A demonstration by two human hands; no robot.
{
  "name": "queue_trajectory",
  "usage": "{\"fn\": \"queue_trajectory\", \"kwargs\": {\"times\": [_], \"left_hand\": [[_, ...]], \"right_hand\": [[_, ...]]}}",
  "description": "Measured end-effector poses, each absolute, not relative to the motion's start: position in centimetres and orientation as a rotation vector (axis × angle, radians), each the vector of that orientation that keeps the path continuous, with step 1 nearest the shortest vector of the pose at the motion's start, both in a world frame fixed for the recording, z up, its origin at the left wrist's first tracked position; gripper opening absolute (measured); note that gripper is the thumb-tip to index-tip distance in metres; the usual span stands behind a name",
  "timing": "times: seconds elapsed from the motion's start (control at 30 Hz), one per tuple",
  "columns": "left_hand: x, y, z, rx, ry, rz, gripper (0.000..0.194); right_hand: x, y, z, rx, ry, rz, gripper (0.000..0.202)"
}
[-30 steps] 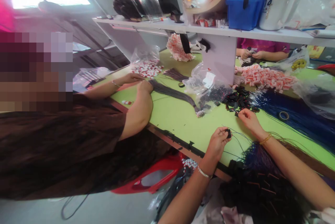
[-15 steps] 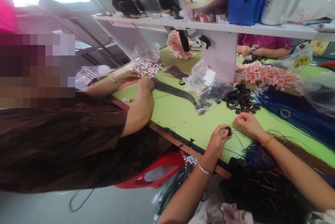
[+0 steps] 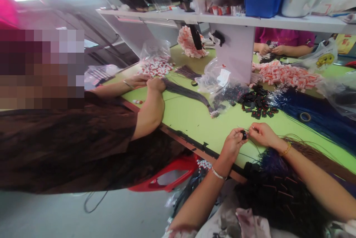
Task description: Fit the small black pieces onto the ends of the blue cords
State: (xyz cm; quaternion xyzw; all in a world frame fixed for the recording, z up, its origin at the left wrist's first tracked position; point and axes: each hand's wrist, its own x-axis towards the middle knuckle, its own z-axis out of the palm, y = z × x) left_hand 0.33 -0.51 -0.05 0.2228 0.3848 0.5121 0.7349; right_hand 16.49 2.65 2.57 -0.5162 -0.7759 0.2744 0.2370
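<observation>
Green worktop (image 3: 178, 119) spreads beneath a blue wire bundle (image 3: 319, 115) and a pile of black connector housings (image 3: 257, 101), apparently many left. Left hand (image 3: 233, 143) pinches one housing (image 3: 244, 134) near the worktop's edge; right hand (image 3: 263, 135) pinches beside it, contents too small to identify; that piece's completeness, I cannot tell.

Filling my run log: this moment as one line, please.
left hand: holds black connector; right hand: pinched beside it; black pile: beyond hands
</observation>
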Motion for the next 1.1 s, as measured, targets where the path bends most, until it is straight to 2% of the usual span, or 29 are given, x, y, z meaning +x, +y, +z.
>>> {"fn": "queue_trajectory", "kwargs": {"times": [0.6, 0.83, 1.1], "left_hand": [[0.3, -0.7, 0.1, 0.501, 0.852, 1.141, 0.035], [0.3, -0.7, -0.2, 0.565, 0.877, 1.116, 0.035], [0.1, -0.6, 0.0, 0.507, 0.884, 1.103, 0.033]], "right_hand": [[15.8, 1.9, 3.3, -1.592, -2.206, 0.548, 0.022], [15.5, 1.7, 3.7, -1.477, -2.319, 0.545, 0.022], [16.4, 2.2, 3.5, -1.320, -2.218, 0.809, 0.017]]}}
